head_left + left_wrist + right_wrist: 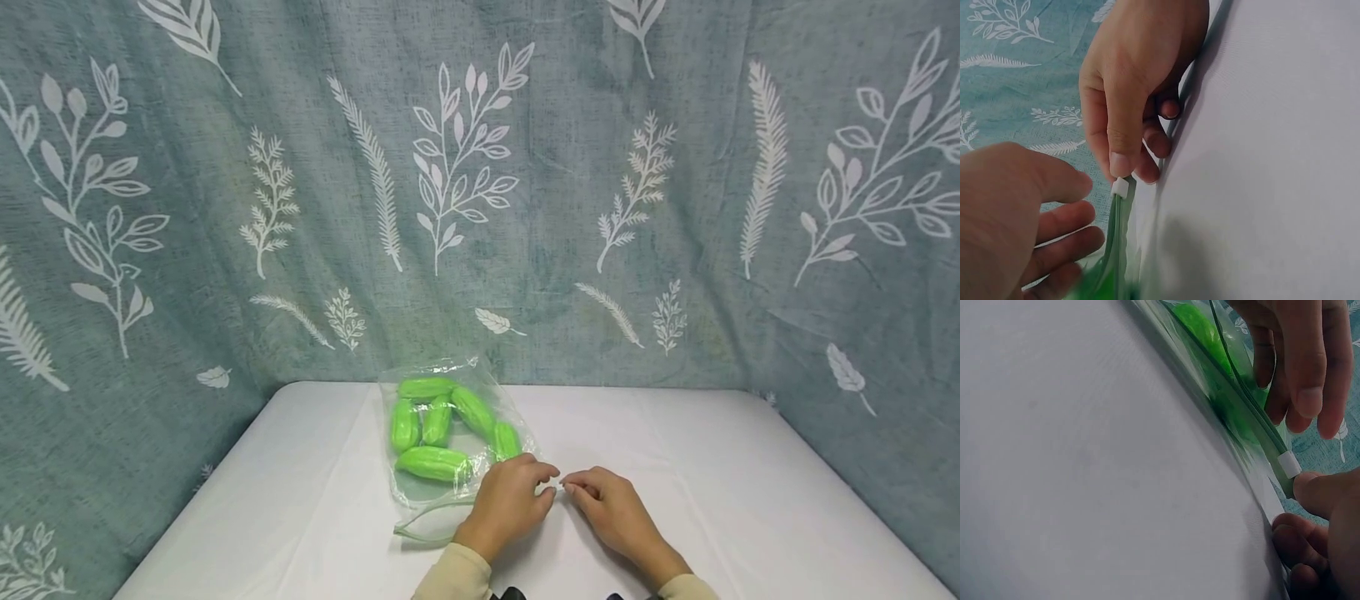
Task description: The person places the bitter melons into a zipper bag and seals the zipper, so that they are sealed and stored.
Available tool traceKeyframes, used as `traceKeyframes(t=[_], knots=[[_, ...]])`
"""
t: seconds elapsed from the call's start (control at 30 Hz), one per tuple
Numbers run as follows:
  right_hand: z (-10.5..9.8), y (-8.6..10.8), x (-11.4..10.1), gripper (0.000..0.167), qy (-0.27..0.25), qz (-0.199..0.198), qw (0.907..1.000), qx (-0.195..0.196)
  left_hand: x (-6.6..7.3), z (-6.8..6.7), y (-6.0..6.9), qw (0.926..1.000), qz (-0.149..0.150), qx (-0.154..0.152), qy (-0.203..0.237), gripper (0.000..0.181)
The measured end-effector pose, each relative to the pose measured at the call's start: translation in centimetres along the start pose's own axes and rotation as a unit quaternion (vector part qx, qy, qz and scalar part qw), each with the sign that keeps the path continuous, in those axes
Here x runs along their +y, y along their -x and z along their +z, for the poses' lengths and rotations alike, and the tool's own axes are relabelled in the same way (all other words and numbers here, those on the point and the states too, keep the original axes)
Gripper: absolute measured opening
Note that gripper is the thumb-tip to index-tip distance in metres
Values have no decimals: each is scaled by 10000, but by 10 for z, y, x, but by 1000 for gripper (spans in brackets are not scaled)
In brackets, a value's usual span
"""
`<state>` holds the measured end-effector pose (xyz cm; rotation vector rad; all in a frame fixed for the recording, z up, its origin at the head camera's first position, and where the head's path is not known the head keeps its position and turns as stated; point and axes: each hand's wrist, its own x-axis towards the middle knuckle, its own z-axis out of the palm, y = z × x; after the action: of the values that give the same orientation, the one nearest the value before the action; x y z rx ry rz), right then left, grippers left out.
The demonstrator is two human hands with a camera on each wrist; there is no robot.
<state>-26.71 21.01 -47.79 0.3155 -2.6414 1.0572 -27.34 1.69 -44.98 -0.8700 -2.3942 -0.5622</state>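
A clear slider zip bag (467, 435) lies on the table, holding several bright green, ridged, elongated vegetables (432, 464). Its green-edged mouth (420, 536) gapes at the left end. At the other end of the zip sits a white slider (1289, 464). Just beyond that slider, my right hand (611, 510) pinches the bag's corner between thumb and fingers. My left hand (512, 502) hovers beside the slider, over the bag's near right part. Its fingers are loosely bent and apart from the slider (1120, 187), with nothing between them.
A white cloth (322, 467) covers the table. Behind it and along the sides hangs a blue-green curtain (555, 250) with white leaf prints. Beige sleeves (453, 573) cover both forearms.
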Motion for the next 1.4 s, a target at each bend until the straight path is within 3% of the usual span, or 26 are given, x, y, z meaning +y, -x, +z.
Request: traceKeyframes(t=[0.17,0.5,0.8,1.4], knots=[[1,-1,0,9,31,-26,10000,29,2,3,-2,9999,-97,-24,-89,18],[3,-1,3,10,-94,-96,9998,165,3,10,-1,9981,62,232,-563,15],[4,0,3,12,-376,-108,9990,201,2,15,-1,9978,52,352,-552,10],[8,-1,6,7,-392,-166,9985,345,4,18,-1,9963,-148,428,-725,7]])
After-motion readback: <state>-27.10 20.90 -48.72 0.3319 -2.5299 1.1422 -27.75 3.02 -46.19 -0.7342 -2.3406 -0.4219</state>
